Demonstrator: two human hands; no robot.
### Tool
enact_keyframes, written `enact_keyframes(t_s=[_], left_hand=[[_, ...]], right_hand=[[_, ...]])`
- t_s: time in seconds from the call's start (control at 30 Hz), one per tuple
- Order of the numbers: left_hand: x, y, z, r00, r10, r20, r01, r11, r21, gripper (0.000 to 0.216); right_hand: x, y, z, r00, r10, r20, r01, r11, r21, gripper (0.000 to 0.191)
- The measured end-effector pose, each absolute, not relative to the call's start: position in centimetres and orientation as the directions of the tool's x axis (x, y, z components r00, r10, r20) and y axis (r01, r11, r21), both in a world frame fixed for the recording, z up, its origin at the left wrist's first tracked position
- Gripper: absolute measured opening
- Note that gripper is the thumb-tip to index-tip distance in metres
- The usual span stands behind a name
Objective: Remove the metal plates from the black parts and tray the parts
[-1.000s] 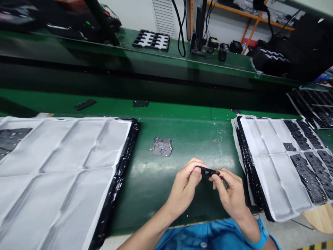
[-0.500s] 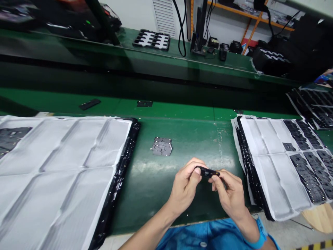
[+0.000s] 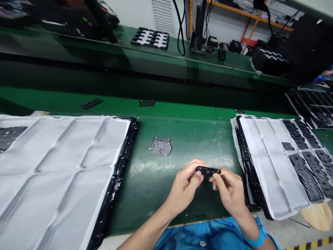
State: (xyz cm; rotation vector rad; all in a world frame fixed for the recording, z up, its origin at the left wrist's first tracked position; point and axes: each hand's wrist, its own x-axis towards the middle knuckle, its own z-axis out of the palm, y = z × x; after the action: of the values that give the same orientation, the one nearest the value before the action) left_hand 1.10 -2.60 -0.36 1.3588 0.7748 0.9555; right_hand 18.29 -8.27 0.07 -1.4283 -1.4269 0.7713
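Note:
A small black plastic part [image 3: 208,171], narrow and flat with a gold-coloured spot near its right end, is held above the green bench [image 3: 145,194]. My left hand [image 3: 186,184] pinches its left end between thumb and fingers. At the other end, my right hand [image 3: 229,189] grips it the same way, with a blue band round the wrist. Further up the bench, left of my hands, lies a little group of similar dark parts [image 3: 161,146], side by side. My fingers hide the ends of the held part.
On the left is a white-lined tray [image 3: 62,146] with dark parts in its far-left pocket. Stacked trays [image 3: 269,166] on the right carry rows of dark parts. Two loose parts, one flat [image 3: 146,103] and one tilted [image 3: 91,103], lie on the sunken strip behind.
The held part has been tipped slightly, so more of its face shows. Both hands keep their grip in nearly the same place. The view has shifted a little.

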Motion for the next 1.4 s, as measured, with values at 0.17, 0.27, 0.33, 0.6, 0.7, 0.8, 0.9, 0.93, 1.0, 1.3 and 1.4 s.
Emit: enact_keyframes(t_s=[0.17, 0.27, 0.33, 0.6, 0.7, 0.8, 0.9, 0.93, 1.0, 1.3, 1.4], left_hand=[[1.0, -2.3, 0.0, 0.426, 0.902, 0.075, -0.106, -0.032, 0.994, 0.032], [1.3, -2.2, -0.2, 0.390, 0.917, 0.081, -0.096, -0.048, 0.994, 0.034], [1.4, -2.2, -0.5, 0.382, 0.920, 0.082, -0.094, -0.050, 0.994, 0.035], [1.7, -2.3, -0.9, 0.377, 0.924, 0.056, -0.034, -0.046, 0.998, 0.026], [1.1, -2.1, -0.4, 0.443, 0.896, 0.024, 0.010, -0.031, 0.999, 0.021], [0.3, -1.6, 0.2, 0.501, 0.865, -0.016, 0.081, -0.028, 0.996, 0.019], [0.0, -1.2, 0.7, 0.500, 0.866, -0.014, 0.093, -0.038, 0.995, 0.018], [0.1, -1.1, 0.8, 0.489, 0.872, -0.007, 0.080, -0.036, 0.996, 0.019], [0.4, -1.0, 0.8, 0.463, 0.887, 0.001, 0.042, -0.023, 0.999, 0.021], [1.3, -1.4, 0.0, 0.388, 0.921, 0.029, -0.061, -0.006, 0.998, 0.025], [1.2, -1.6, 0.1, 0.385, 0.922, 0.034, -0.083, -0.003, 0.997, 0.028]], right_hand=[[18.2, -8.3, 0.1, 0.112, 0.977, 0.181, 0.377, 0.126, -0.918, 0.029], [18.0, -8.2, 0.1, 0.111, 0.974, 0.199, 0.382, 0.143, -0.913, 0.029], [18.0, -8.2, 0.2, 0.113, 0.973, 0.202, 0.383, 0.145, -0.912, 0.029], [18.1, -8.0, 0.0, 0.127, 0.976, 0.175, 0.398, 0.112, -0.911, 0.033], [18.2, -8.0, 0.0, 0.153, 0.978, 0.143, 0.371, 0.078, -0.925, 0.034], [18.3, -8.0, 0.1, 0.184, 0.980, 0.081, 0.314, 0.020, -0.949, 0.035], [18.4, -8.0, 0.1, 0.189, 0.980, 0.056, 0.301, -0.004, -0.954, 0.036], [18.3, -8.0, 0.1, 0.186, 0.981, 0.060, 0.307, 0.000, -0.952, 0.036], [18.3, -8.0, 0.2, 0.180, 0.980, 0.080, 0.326, 0.017, -0.945, 0.036], [18.0, -8.0, 0.5, 0.154, 0.979, 0.131, 0.367, 0.067, -0.928, 0.034], [18.0, -8.0, 0.5, 0.150, 0.980, 0.134, 0.365, 0.071, -0.928, 0.035]])
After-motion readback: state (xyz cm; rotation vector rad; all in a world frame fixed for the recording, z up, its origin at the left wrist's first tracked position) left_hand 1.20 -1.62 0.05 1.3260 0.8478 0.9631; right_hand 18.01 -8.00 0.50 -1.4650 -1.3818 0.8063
